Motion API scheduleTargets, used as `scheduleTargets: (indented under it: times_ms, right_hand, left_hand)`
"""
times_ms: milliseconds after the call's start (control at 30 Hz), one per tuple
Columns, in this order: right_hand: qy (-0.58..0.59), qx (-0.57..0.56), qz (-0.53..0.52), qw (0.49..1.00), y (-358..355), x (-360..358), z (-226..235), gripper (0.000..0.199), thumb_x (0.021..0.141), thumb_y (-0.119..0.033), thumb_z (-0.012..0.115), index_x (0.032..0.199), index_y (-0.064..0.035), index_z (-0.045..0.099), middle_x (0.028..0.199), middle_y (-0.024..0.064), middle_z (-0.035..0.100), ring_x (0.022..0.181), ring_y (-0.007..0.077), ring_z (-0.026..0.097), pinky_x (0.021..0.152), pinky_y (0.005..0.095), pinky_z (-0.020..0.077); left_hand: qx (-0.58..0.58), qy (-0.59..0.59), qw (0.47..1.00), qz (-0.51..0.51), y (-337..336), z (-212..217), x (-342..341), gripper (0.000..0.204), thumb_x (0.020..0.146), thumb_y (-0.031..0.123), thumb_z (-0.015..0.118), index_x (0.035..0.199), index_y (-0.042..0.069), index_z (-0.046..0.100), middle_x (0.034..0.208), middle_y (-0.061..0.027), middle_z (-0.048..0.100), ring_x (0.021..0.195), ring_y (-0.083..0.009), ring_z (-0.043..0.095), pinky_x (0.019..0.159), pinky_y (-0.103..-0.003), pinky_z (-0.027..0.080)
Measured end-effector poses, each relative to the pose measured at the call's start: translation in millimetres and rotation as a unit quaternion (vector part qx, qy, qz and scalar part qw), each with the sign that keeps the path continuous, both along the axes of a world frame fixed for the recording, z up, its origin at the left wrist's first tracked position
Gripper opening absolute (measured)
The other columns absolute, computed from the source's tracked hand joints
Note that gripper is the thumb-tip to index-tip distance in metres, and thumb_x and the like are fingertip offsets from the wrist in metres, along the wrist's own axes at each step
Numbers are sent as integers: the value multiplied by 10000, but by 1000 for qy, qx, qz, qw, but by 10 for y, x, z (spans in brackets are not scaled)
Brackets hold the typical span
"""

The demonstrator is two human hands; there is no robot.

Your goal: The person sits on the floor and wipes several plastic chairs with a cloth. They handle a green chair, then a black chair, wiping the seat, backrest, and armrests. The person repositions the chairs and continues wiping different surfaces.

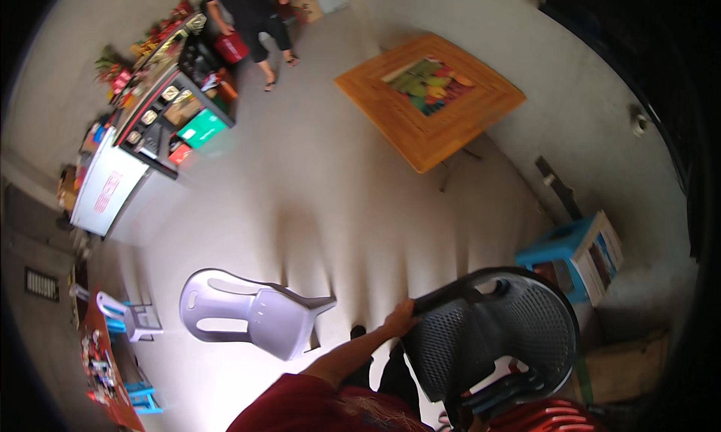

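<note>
Head view: left hand (pixel 400 317) grips the dark grey perforated plastic chair (pixel 492 334) by its back rim, above red stacked chairs (pixel 552 418); right hand unseen. Lift it straight up to avoid snagging.

Your left hand (pixel 400 317) grips the top edge of a dark grey plastic chair (pixel 492 334) at lower right, stacked over red chairs (pixel 552 417). White chair (pixel 251 312) stands lower left of centre. Wooden table (pixel 428 101) upper centre; another person (pixel 251 19) at top by a stocked shelf (pixel 176 94).
</note>
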State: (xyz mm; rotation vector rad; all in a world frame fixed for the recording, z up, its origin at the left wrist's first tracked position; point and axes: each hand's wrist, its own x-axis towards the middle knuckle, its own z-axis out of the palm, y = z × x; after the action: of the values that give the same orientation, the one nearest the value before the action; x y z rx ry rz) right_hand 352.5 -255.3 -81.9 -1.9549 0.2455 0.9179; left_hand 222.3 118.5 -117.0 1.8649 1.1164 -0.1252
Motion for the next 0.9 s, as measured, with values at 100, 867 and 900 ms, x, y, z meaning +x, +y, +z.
scheduleTargets:
  times_ms: [100,867,900]
  right_hand:
    - [-40,-33,66,996,369,-57,-8,428,719,-182,719,1073,28,604,1005,110,634,873,206,584,732,337,480]
    - [-367,-195,383,825,369,-1475,-219,445,726,-216,683,1065,57,590,999,192,635,898,302,588,835,369,454]
    - [-369,-192,406,814,393,-1412,-302,446,726,-217,681,1065,58,589,998,195,635,899,306,588,840,370,453]
  left_hand:
    - [-36,67,997,-31,66,247,28,476,798,290,646,1122,32,411,1147,-195,505,1119,-362,479,912,-473,421]
    - [203,230,674,672,-328,288,-6945,664,765,149,618,1334,86,281,1226,-213,383,1112,-414,443,880,-493,434]
    - [237,202,681,662,-253,313,-7278,647,771,125,601,1334,75,286,1222,-214,399,1121,-412,440,907,-487,419]
